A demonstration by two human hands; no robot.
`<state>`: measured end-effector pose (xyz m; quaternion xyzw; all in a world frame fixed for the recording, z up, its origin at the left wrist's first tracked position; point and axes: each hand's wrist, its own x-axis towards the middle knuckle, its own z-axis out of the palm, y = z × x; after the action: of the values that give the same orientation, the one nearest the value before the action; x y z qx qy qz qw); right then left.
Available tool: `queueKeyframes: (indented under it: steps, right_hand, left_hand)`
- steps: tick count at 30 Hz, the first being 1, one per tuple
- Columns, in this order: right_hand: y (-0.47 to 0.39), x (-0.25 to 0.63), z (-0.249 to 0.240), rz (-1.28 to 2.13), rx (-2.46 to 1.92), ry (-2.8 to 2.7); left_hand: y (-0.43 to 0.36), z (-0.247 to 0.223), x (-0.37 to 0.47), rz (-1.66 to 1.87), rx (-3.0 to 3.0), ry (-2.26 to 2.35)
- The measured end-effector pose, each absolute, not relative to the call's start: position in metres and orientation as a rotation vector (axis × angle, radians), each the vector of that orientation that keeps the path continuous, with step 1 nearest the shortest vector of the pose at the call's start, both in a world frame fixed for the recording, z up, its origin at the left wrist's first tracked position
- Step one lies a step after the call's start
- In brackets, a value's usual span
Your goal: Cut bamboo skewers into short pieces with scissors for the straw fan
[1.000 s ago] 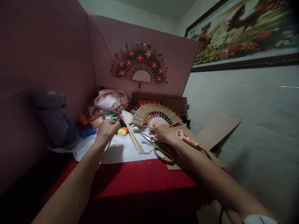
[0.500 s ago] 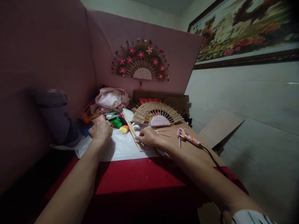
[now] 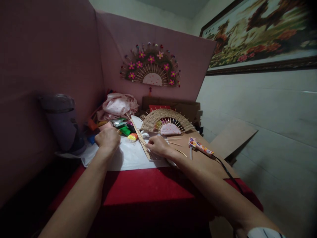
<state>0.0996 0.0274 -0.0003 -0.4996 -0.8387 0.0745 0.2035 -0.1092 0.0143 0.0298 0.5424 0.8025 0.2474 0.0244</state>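
Pink panels (image 3: 111, 49) stand beyond both hands, running on past the left hand's outer side. High up, off to the right hand's outer side, hangs a framed painting of horses (image 3: 257, 39). A red tablecloth (image 3: 148, 185) spreads under the forearms, on the wearer's side of the hands. A cardboard sheet (image 3: 208, 162) lies to the right of the right hand, while white plastic sheeting (image 3: 133, 158) covers the space between the hands. Above and well beyond them, a fan with pink flowers (image 3: 152, 78) is fixed to the panel; a straw-woven fan (image 3: 170, 128) sits nearer, just past the right hand. A purple bottle (image 3: 63, 125) stands left of the left hand, and a crumpled pink cloth (image 3: 119, 106) is heaped beyond that hand.

The left hand (image 3: 108, 139) is curled with its fingers drawn in; what it pinches, if anything, I cannot tell. The right hand (image 3: 158, 145) has bent fingers against the lower part of a bundle of wooden sticks (image 3: 140, 139), which slants away to its left; whether they grip one is hidden. A flower-patterned glue gun (image 3: 200, 146) rests right of the right hand. Green (image 3: 125, 130) and yellow-orange packets (image 3: 133, 137) lie between the hands, slightly beyond; thin pointed sticks (image 3: 175, 143) lie just right of the right hand's knuckles.
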Motion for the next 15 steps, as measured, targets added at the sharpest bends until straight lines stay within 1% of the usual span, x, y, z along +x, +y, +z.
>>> queueKeyframes:
  steps: [3,9,13,15]
  right_hand:
    - [0.027,0.101,0.002,0.344,-1.279,-2.222]
    - [0.021,0.103,0.005,0.850,-0.906,-1.895]
    - [0.016,0.110,0.004,0.981,-0.788,-1.738]
    - [0.015,0.114,0.003,1.016,-0.766,-1.677]
  left_hand:
    - [0.014,0.031,-0.109,0.696,1.673,2.583]
    - [0.012,0.032,-0.109,0.725,1.694,2.628]
    - [0.008,0.033,-0.105,0.785,1.724,2.678]
    - [0.004,0.035,-0.101,0.930,1.757,2.715]
